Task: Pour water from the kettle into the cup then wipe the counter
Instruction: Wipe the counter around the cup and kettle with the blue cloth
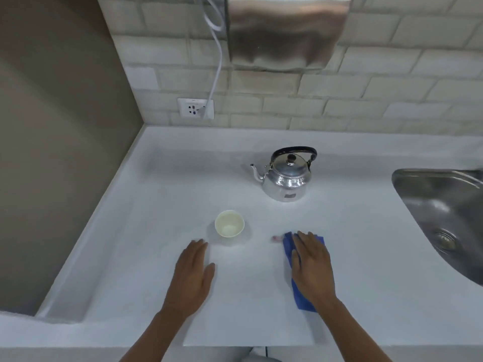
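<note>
While both palms lie flat on the white counter (261, 296), nothing is gripped.
Right hand (312, 267): fingers straight and close together, pressing down on a blue cloth (300, 296) that shows along its left edge and past the fingertips.
Left hand (193, 273): fingers straight, thumb spread, resting on bare counter; holds nothing.
Cup (229, 223): upright, just beyond the left hand's fingertips, apart from them; whether it holds water cannot be told.
Kettle (286, 176): behind and right of the cup, well apart, handle up, spout pointing left.
Sink (407, 184): far right of the cup.
</note>
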